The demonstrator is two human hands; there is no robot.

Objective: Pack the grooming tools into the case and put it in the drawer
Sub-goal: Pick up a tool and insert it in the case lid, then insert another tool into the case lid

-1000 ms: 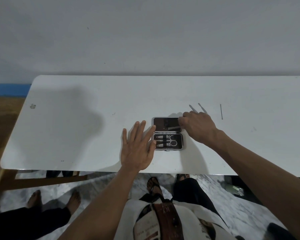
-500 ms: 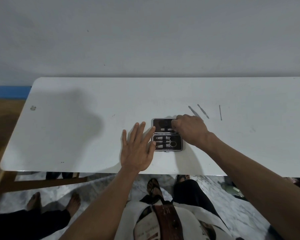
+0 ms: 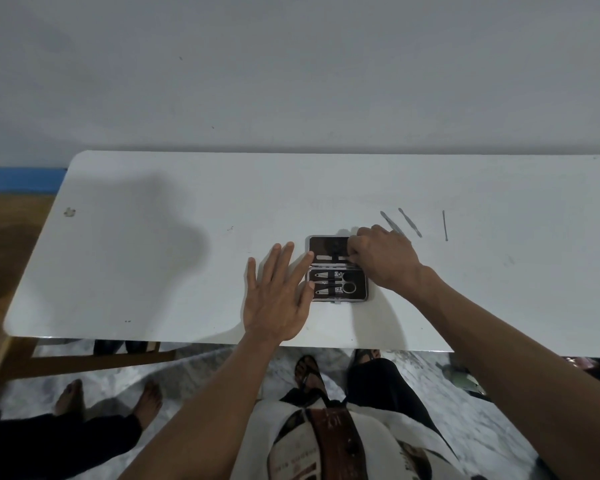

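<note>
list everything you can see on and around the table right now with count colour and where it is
Table: one, white, against the grey wall.
Case: one, black inside, open, table centre near the front edge.
Tools in case: several, silver, strapped in both halves; exact count unclear.
Loose tools: three, silver, slim, on the table right of and beyond the case.
Bare feet: two, another person's, floor lower left.
Left hand: flat, fingers spread, at the case's left edge.
Right hand: fingertips on a tool in the upper half.

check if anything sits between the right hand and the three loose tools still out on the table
Nothing visible does. The three loose tools lie on bare table just beyond the right hand, which is at the open case.
</note>
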